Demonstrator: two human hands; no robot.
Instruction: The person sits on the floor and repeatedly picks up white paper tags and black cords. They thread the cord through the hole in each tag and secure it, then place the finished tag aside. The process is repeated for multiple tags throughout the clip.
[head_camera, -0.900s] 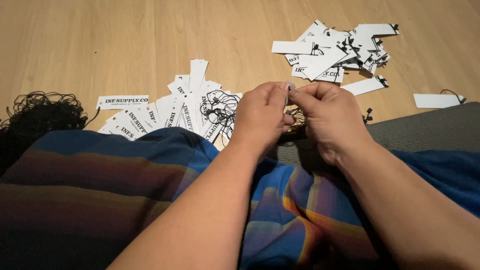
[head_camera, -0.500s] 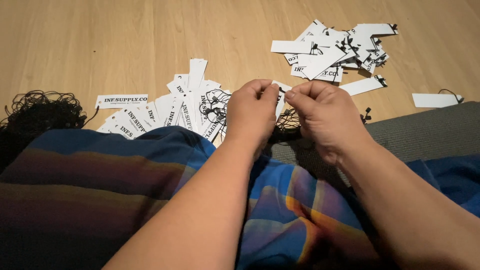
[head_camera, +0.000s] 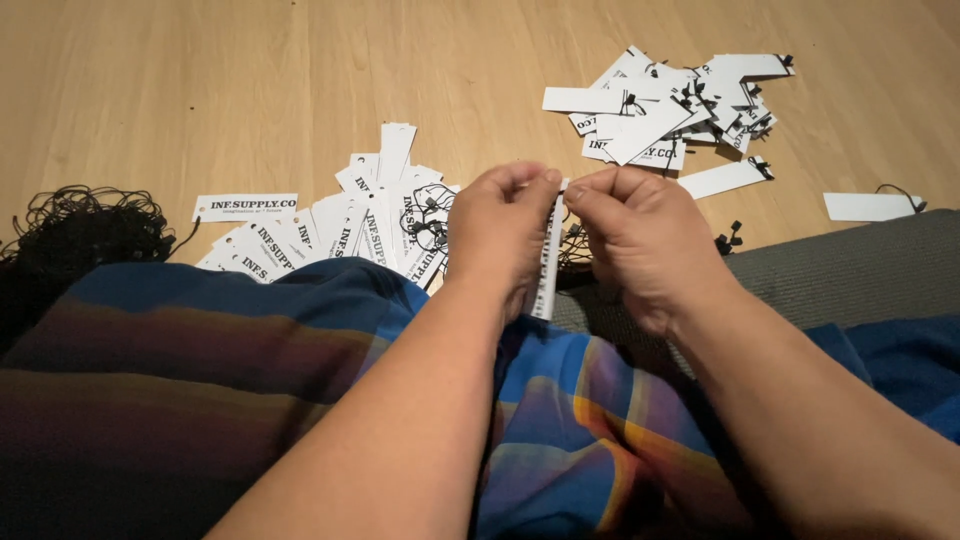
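My left hand (head_camera: 500, 235) and my right hand (head_camera: 640, 240) meet over my lap, fingertips pinched together at the top of a narrow white paper tag (head_camera: 547, 265) that hangs edge-on between them. A thin black string shows by the right fingertips; whether it passes through the tag I cannot tell. Just beyond the left hand lies a spread pile of white printed tags (head_camera: 340, 235) on the wooden floor (head_camera: 250, 90).
A second heap of white tags with black strings (head_camera: 675, 110) lies at the far right. A single tag (head_camera: 868, 206) rests by a grey mat (head_camera: 850, 270). A tangle of black strings (head_camera: 80, 225) sits at the left. Striped blue cloth (head_camera: 250, 350) covers my legs.
Both hands have lifted slightly and come closer to the camera. The white tag now hangs visibly between the fingertips, where before it was mostly hidden.
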